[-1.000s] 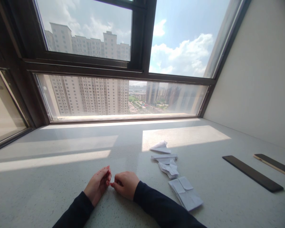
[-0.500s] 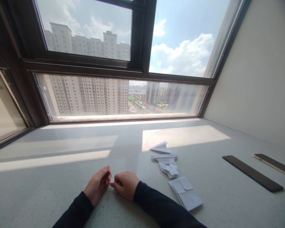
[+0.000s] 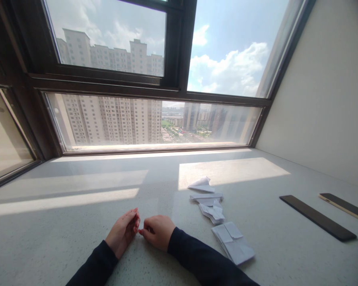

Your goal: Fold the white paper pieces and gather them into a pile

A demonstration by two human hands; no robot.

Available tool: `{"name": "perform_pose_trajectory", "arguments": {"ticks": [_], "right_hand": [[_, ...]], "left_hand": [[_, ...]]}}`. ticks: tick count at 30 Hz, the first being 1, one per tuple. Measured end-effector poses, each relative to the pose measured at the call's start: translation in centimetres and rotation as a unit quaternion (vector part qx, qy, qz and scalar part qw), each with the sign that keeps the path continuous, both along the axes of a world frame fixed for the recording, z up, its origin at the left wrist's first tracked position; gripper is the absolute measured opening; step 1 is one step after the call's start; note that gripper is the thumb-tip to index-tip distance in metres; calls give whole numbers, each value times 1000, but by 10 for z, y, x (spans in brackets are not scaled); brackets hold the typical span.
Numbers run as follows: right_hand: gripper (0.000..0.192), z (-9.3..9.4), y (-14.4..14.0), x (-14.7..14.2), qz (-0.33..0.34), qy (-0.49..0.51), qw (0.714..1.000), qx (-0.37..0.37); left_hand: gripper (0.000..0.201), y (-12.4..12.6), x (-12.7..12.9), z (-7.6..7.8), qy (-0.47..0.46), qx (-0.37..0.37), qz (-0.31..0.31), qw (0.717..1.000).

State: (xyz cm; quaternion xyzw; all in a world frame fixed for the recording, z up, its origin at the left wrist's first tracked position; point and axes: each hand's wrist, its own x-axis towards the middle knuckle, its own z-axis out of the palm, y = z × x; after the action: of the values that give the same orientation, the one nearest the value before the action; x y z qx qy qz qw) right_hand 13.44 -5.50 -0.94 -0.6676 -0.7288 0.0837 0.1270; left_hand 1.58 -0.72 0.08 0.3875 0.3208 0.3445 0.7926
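Note:
My left hand (image 3: pixel 123 232) rests on its side on the pale speckled sill (image 3: pixel 62 246), loosely cupped with the palm turned toward the right hand. Nothing shows in it. My right hand (image 3: pixel 158 232) lies just beside it, fingers curled in and the thumb pointing at the left fingertips. The hands nearly meet, and I see no object between them. Right of them lie folded white papers: a paper plane (image 3: pixel 202 184), a flat folded strip (image 3: pixel 207 198), a crumpled-looking folded piece (image 3: pixel 213 211) and a squarish folded packet (image 3: pixel 234 242) close to my right sleeve.
Two dark flat bars (image 3: pixel 318 217) (image 3: pixel 346 206) lie at the right of the sill. A dark-framed window (image 3: pixel 155 147) borders the back, with tall buildings outside. A white wall (image 3: pixel 322 119) rises on the right. Sunlight falls in patches across the surface.

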Motion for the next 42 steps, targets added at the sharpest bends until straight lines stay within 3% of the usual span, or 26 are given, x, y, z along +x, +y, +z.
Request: {"name": "perform_pose_trajectory", "arguments": {"ticks": [42], "right_hand": [[23,-2,1,1,1,-4,1000,11]], "left_hand": [[20,2,0,-2,3,3,-3,1000]]}}
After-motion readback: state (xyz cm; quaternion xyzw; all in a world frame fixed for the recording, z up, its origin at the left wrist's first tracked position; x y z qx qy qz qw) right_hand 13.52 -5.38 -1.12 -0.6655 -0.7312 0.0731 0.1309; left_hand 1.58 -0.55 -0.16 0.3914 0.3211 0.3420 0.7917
